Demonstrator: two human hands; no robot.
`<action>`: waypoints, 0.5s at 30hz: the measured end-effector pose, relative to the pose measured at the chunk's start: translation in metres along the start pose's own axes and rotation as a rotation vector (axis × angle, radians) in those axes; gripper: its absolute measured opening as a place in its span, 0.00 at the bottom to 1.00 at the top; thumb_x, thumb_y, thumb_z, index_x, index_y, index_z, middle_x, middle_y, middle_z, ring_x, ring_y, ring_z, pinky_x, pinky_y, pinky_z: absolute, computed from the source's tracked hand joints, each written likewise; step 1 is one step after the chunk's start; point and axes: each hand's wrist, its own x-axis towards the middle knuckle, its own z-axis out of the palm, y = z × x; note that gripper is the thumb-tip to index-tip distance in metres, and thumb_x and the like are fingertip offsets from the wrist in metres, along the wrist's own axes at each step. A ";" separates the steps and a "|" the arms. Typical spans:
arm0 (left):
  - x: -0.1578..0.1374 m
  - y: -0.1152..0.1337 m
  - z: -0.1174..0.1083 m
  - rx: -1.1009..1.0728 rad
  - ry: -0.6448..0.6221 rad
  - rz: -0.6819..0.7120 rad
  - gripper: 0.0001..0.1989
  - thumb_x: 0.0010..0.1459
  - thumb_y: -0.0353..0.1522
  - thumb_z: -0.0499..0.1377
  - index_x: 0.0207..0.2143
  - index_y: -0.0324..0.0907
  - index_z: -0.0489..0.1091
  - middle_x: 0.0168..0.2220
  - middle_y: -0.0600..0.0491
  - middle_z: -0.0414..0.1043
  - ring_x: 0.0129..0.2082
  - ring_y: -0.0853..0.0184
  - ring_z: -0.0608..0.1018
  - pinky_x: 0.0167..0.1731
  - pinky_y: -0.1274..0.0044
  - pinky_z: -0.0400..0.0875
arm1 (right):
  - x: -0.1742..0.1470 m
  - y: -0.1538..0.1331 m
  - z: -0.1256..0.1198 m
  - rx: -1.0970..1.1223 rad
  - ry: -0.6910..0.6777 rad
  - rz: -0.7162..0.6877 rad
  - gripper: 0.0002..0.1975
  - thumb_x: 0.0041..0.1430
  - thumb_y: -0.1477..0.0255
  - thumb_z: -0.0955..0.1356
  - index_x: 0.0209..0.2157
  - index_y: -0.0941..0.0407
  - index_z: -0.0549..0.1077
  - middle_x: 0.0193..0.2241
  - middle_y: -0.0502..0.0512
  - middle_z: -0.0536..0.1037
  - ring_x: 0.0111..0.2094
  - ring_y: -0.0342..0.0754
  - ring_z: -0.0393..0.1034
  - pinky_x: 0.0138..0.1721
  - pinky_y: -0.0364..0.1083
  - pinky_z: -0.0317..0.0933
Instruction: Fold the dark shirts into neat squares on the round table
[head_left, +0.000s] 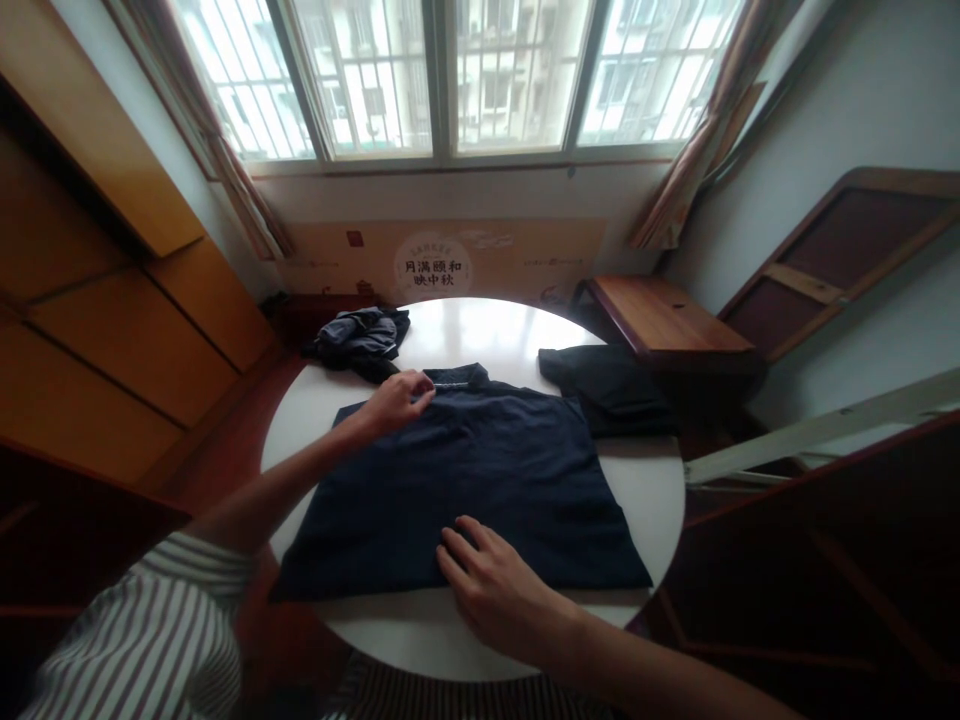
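A dark navy shirt lies spread out on the white round table, its collar toward the window and its straight hem toward me. At the left side of the collar, my left hand has its fingers bent in a pinch on the fabric. My right hand rests palm down over the middle of the hem, fingers spread and lying on the cloth; nothing is gripped in it. The shirt's sleeves do not show.
A crumpled heap of dark clothes sits at the table's far left edge. Another dark folded garment lies at the right, partly over the edge. A wooden side table stands behind it, and orange cabinets line the left wall.
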 end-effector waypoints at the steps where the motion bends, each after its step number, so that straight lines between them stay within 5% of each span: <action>1: -0.008 0.004 0.000 0.014 -0.032 0.018 0.16 0.68 0.38 0.52 0.44 0.34 0.72 0.39 0.53 0.71 0.38 0.67 0.75 0.43 0.73 0.70 | 0.001 -0.001 0.000 -0.007 -0.005 0.004 0.20 0.63 0.72 0.64 0.54 0.67 0.69 0.53 0.70 0.72 0.56 0.63 0.61 0.53 0.57 0.62; 5: -0.065 0.020 -0.011 -0.147 -0.213 -0.134 0.23 0.67 0.46 0.50 0.32 0.36 0.71 0.26 0.57 0.68 0.26 0.72 0.70 0.29 0.81 0.64 | 0.011 -0.003 -0.004 -0.024 -0.015 0.047 0.19 0.62 0.72 0.65 0.54 0.65 0.69 0.48 0.68 0.73 0.52 0.63 0.63 0.45 0.57 0.65; 9: -0.157 0.029 -0.019 -0.488 -0.727 -0.588 0.33 0.59 0.59 0.49 0.25 0.38 0.69 0.18 0.55 0.67 0.14 0.73 0.64 0.15 0.81 0.55 | 0.018 -0.003 -0.003 -0.023 -0.013 0.064 0.18 0.62 0.71 0.66 0.52 0.64 0.69 0.46 0.66 0.73 0.49 0.61 0.64 0.42 0.55 0.65; 11: -0.201 0.029 -0.015 -0.543 -0.880 -0.724 0.33 0.55 0.60 0.54 0.30 0.38 0.74 0.19 0.53 0.71 0.13 0.73 0.65 0.14 0.82 0.54 | 0.020 -0.002 -0.001 -0.032 -0.003 0.053 0.18 0.63 0.70 0.65 0.52 0.64 0.69 0.47 0.66 0.73 0.49 0.61 0.64 0.42 0.55 0.64; 13: -0.233 0.025 -0.005 -0.654 -0.843 -0.797 0.36 0.52 0.62 0.56 0.43 0.39 0.74 0.24 0.52 0.76 0.13 0.74 0.66 0.14 0.82 0.56 | 0.021 -0.001 -0.001 -0.023 0.001 0.050 0.18 0.63 0.71 0.65 0.53 0.64 0.69 0.46 0.65 0.74 0.48 0.61 0.65 0.41 0.55 0.64; 15: -0.250 0.018 0.006 -0.802 -0.616 -0.846 0.42 0.49 0.63 0.57 0.54 0.41 0.69 0.30 0.50 0.79 0.14 0.73 0.68 0.16 0.81 0.60 | 0.022 0.000 -0.004 0.009 0.001 0.081 0.19 0.62 0.72 0.65 0.54 0.63 0.68 0.43 0.63 0.74 0.45 0.59 0.66 0.38 0.54 0.64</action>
